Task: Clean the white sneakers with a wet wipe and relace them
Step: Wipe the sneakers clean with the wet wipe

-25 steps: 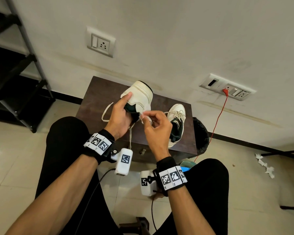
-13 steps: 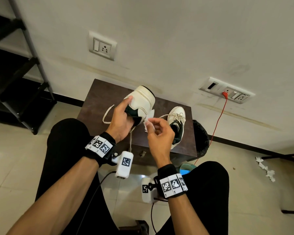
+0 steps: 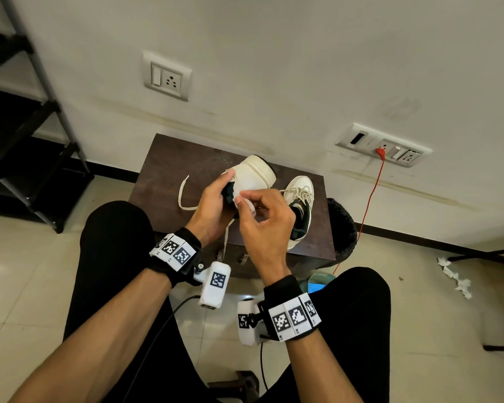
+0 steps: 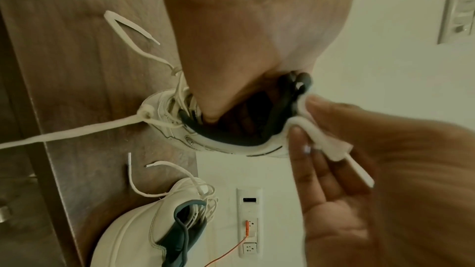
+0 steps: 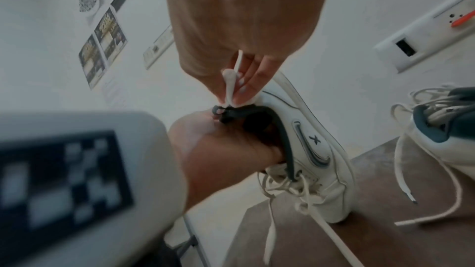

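Note:
A white sneaker (image 3: 255,174) with a dark collar stands toe-down on the brown table (image 3: 169,167), heel up. My left hand (image 3: 213,205) grips it, thumb inside the collar (image 4: 231,137) and fingers over the heel. My right hand (image 3: 262,213) pinches a folded white wet wipe (image 4: 318,137) against the heel edge of that sneaker (image 5: 303,143). The wipe (image 5: 228,88) sits between thumb and fingertips. A second white sneaker (image 3: 298,207) lies on the table to the right, its laces loose (image 4: 164,178).
A loose lace end (image 3: 182,193) trails left on the table. A black bin (image 3: 342,228) stands right of the table, a red cable (image 3: 367,205) runs to a wall socket. A black shelf rack (image 3: 21,135) is at left. Crumpled paper (image 3: 454,276) lies on the floor.
My right hand brought the wipe from just off the sneaker back onto its heel edge. The left hand kept its hold on the sneaker.

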Tool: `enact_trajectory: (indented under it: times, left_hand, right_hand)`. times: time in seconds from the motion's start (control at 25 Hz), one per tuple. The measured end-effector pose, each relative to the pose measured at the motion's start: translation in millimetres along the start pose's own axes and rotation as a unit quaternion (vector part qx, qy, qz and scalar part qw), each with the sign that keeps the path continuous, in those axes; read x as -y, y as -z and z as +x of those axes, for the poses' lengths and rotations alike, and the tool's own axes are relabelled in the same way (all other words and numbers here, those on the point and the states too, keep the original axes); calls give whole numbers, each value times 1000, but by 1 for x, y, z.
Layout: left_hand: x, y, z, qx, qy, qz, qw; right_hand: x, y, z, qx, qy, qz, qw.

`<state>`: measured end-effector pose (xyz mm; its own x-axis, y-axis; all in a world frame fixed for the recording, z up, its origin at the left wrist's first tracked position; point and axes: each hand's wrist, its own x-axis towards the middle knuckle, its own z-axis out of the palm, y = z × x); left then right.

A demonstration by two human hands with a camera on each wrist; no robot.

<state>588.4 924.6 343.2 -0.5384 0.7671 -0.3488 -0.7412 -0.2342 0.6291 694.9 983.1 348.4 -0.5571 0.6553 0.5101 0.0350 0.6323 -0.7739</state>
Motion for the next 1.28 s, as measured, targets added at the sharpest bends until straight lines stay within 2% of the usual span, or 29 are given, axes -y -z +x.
enact_trajectory:
  times: [0.12, 0.24, 0.32, 0.4, 0.52, 0.6, 0.72, 0.76, 0.88, 0.92, 1.0, 1.08, 1.2, 1.28]
  left_hand:
    - [2, -1, -2, 11, -13, -2, 1000]
    - [1, -3, -4, -4, -18, 9, 1000]
    - [-1, -1, -1, -10, -23, 16, 1000]
    - [-1, 2, 1, -9, -27, 17, 999]
    - [2, 1, 1, 19, -40, 7, 999]
    - [5, 1, 2, 45, -52, 5, 998]
    - [8, 5, 6, 50, -50, 16, 997]
    - [8, 7, 7, 45, -47, 17, 998]
    - [7, 10, 10, 36, -62, 17, 997]
    - [7, 9, 11, 35, -71, 19, 997]
    - [8, 9, 12, 36, -93, 44, 994]
    - [10, 9, 13, 48, -121, 110, 985]
    - [13, 7, 16, 74, -161, 233, 956]
    - [13, 10, 19, 76, -173, 258, 947]
  right_hand:
    - [-3, 4, 19, -50, -11, 4, 999]
    - [-13, 3, 10, -13, -25, 0, 1000]
    - [-18, 6, -4, 20, -61, 22, 998]
    - [-16, 14, -4, 11, -88, 44, 995]
    - [-7, 15, 23, -34, -67, 55, 996]
    - [-3, 11, 37, -14, -41, 29, 999]
    - [-15, 8, 26, -2, -22, 14, 1000]
    - [-23, 10, 18, -3, -37, 21, 999]
    - [-45, 17, 2, 19, -174, 40, 984]
    - [-46, 22, 2, 11, -197, 39, 980]
    - [-36, 26, 13, -35, -186, 59, 980]
    - [-19, 28, 31, -60, -145, 94, 983]
    - [-9, 18, 48, -42, -120, 98, 987]
    - [-16, 9, 38, -17, -132, 83, 988]
